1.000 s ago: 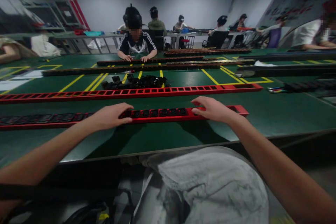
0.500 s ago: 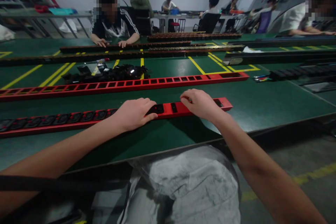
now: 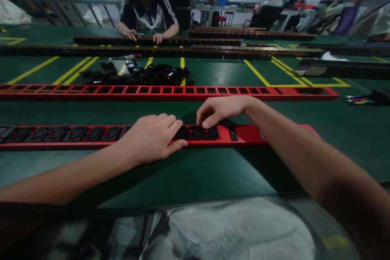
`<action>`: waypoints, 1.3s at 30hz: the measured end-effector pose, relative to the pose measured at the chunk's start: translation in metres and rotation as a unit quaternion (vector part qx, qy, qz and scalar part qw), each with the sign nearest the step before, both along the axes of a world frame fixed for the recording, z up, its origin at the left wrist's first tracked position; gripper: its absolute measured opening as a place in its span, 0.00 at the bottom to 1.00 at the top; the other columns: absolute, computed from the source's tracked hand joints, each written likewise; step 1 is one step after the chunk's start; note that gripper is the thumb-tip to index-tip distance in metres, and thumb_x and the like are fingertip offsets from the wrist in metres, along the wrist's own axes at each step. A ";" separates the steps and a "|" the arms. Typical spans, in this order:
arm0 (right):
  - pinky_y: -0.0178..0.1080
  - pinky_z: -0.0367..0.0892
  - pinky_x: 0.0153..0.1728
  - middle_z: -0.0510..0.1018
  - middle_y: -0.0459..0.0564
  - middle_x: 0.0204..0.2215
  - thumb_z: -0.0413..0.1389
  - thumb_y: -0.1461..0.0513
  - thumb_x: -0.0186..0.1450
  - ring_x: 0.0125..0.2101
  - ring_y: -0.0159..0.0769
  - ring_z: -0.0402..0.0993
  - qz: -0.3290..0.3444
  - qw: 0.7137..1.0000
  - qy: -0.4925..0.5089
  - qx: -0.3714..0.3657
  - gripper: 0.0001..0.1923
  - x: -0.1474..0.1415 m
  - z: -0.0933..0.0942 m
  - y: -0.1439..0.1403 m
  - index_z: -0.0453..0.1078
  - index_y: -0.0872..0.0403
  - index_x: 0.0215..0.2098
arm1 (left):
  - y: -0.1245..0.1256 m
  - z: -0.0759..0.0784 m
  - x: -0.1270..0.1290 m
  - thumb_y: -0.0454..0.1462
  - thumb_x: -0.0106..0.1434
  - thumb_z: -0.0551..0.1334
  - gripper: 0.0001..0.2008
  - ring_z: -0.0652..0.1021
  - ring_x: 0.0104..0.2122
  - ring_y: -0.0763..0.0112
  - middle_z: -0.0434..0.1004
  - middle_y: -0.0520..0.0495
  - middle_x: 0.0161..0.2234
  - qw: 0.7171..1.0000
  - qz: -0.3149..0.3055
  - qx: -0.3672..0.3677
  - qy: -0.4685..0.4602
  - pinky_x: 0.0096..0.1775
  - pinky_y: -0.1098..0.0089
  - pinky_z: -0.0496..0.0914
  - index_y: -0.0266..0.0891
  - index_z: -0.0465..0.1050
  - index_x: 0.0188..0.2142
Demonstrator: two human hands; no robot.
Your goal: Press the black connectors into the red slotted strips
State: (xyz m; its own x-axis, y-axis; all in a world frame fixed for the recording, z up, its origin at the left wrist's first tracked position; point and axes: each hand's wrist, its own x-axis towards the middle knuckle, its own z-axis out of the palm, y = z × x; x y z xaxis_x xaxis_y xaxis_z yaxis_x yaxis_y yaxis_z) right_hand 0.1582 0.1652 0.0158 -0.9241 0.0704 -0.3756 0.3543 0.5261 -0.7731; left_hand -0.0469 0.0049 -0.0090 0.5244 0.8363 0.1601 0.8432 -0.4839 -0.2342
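Observation:
A long red metal strip [image 3: 248, 134], fitted with a row of black power sockets [image 3: 77, 133], lies along the near side of the table. My left hand [image 3: 157, 136] is closed over it, fingers across the top and thumb along the near edge, hiding part of the row. Just to its right, my right hand [image 3: 221, 111] reaches down with bent fingers. Its thumb and fingertips come together at the upper edge of two black sockets [image 3: 204, 132]. Whatever lies between those fingertips, if anything, is hidden. A small black part [image 3: 233, 135] sits in the strip farther right.
A second red strip [image 3: 170, 96] with bare square openings lies beyond. Behind it is a heap of loose black parts [image 3: 143, 74]. Colored wire ends [image 3: 359, 99] lie at right. A co-worker [image 3: 149, 12] sits opposite at long dark strips [image 3: 122, 50].
My right hand has moved left along the strip, from its right end to the sockets beside my left hand. My left hand stays on the strip. The view has shifted.

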 end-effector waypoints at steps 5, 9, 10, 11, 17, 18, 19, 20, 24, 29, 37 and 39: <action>0.34 0.63 0.32 0.80 0.48 0.33 0.62 0.51 0.59 0.31 0.32 0.73 -0.013 1.000 0.000 0.002 0.20 0.001 0.003 -0.003 0.76 0.58 0.42 | -0.005 -0.001 0.002 0.46 0.70 0.51 0.18 0.75 0.38 0.63 0.76 0.43 0.40 0.999 -0.014 0.037 -0.027 0.35 0.65 0.68 0.38 0.72 0.47; 0.35 0.65 0.36 0.81 0.48 0.35 0.62 0.51 0.59 0.34 0.34 0.74 -0.009 1.000 0.003 -0.002 0.20 0.001 0.003 -0.004 0.76 0.57 0.43 | -0.006 0.000 0.000 0.43 0.69 0.52 0.16 0.75 0.40 0.62 0.75 0.41 0.42 0.995 -0.036 0.059 -0.065 0.38 0.64 0.69 0.36 0.72 0.45; 0.35 0.66 0.36 0.81 0.48 0.35 0.62 0.51 0.59 0.34 0.34 0.75 -0.009 1.000 0.004 -0.005 0.20 0.001 0.004 -0.004 0.75 0.57 0.43 | -0.006 0.000 0.000 0.43 0.69 0.53 0.15 0.74 0.40 0.61 0.75 0.41 0.42 0.994 -0.042 0.065 -0.075 0.39 0.63 0.69 0.36 0.72 0.45; 0.36 0.66 0.37 0.81 0.48 0.35 0.62 0.52 0.59 0.34 0.34 0.75 -0.009 1.000 0.006 -0.006 0.20 0.001 0.004 -0.005 0.75 0.57 0.43 | -0.006 0.000 0.000 0.42 0.68 0.54 0.15 0.74 0.40 0.62 0.75 0.41 0.42 0.993 -0.047 0.069 -0.086 0.40 0.63 0.70 0.36 0.72 0.44; 0.36 0.66 0.36 0.80 0.48 0.33 0.62 0.52 0.59 0.33 0.34 0.74 -0.012 1.000 -0.005 0.020 0.20 0.000 0.006 -0.006 0.75 0.58 0.42 | -0.006 -0.001 0.000 0.40 0.69 0.53 0.13 0.74 0.40 0.65 0.75 0.43 0.41 0.990 -0.067 0.069 -0.106 0.40 0.66 0.69 0.38 0.73 0.45; 0.35 0.65 0.36 0.80 0.48 0.33 0.62 0.52 0.59 0.33 0.34 0.74 -0.011 1.000 -0.006 0.024 0.20 0.000 0.006 -0.006 0.75 0.57 0.42 | -0.005 -0.002 0.000 0.40 0.69 0.53 0.13 0.74 0.40 0.65 0.75 0.43 0.42 0.990 -0.070 0.068 -0.106 0.40 0.66 0.69 0.38 0.73 0.45; 0.35 0.65 0.35 0.80 0.48 0.33 0.62 0.51 0.59 0.33 0.33 0.74 -0.011 1.000 -0.005 0.026 0.20 0.000 0.006 -0.006 0.75 0.57 0.42 | -0.005 -0.002 0.000 0.40 0.69 0.53 0.13 0.74 0.40 0.65 0.75 0.43 0.42 0.989 -0.074 0.068 -0.105 0.40 0.66 0.69 0.38 0.73 0.45; 0.35 0.65 0.35 0.80 0.48 0.33 0.62 0.51 0.60 0.33 0.33 0.74 -0.011 1.000 -0.004 0.027 0.20 0.000 0.006 -0.006 0.75 0.57 0.43 | -0.005 -0.002 0.000 0.40 0.69 0.53 0.13 0.74 0.40 0.65 0.74 0.43 0.42 0.989 -0.077 0.066 -0.104 0.40 0.66 0.69 0.38 0.73 0.45; 0.35 0.64 0.33 0.80 0.48 0.33 0.61 0.50 0.60 0.32 0.33 0.73 -0.010 1.000 -0.002 0.027 0.21 0.000 0.007 -0.007 0.75 0.57 0.42 | -0.005 -0.002 0.000 0.40 0.69 0.53 0.13 0.74 0.40 0.64 0.74 0.42 0.43 0.991 -0.076 0.058 -0.098 0.40 0.65 0.69 0.38 0.72 0.46; 0.35 0.64 0.35 0.80 0.48 0.33 0.61 0.51 0.60 0.33 0.34 0.73 -0.005 0.999 0.001 0.043 0.19 0.000 0.008 -0.008 0.75 0.58 0.42 | -0.006 -0.001 0.001 0.41 0.69 0.53 0.14 0.74 0.41 0.63 0.74 0.42 0.44 0.991 -0.062 0.045 -0.106 0.42 0.64 0.69 0.37 0.70 0.48; 0.34 0.61 0.30 0.78 0.48 0.32 0.58 0.50 0.63 0.30 0.32 0.70 -0.006 0.998 0.003 0.056 0.19 -0.001 0.005 -0.007 0.75 0.58 0.40 | -0.006 -0.001 0.001 0.41 0.69 0.53 0.14 0.74 0.42 0.63 0.74 0.42 0.44 0.991 -0.055 0.038 -0.113 0.42 0.65 0.69 0.37 0.70 0.48; 0.34 0.60 0.29 0.77 0.48 0.31 0.57 0.49 0.64 0.28 0.30 0.68 -0.011 0.998 0.000 0.060 0.20 -0.001 0.004 -0.007 0.74 0.58 0.39 | -0.006 -0.001 0.001 0.42 0.69 0.53 0.15 0.74 0.42 0.63 0.74 0.42 0.44 0.992 -0.055 0.041 -0.107 0.42 0.65 0.69 0.37 0.70 0.49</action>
State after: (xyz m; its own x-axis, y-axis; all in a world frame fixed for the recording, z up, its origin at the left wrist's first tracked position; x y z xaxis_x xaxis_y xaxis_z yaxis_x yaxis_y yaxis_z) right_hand 0.1575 0.1580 0.0201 -0.9218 0.1356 -0.3631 0.3669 0.6073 -0.7047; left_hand -0.0462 -0.0012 -0.0101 0.5574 0.7559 0.3434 0.8217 -0.5615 -0.0976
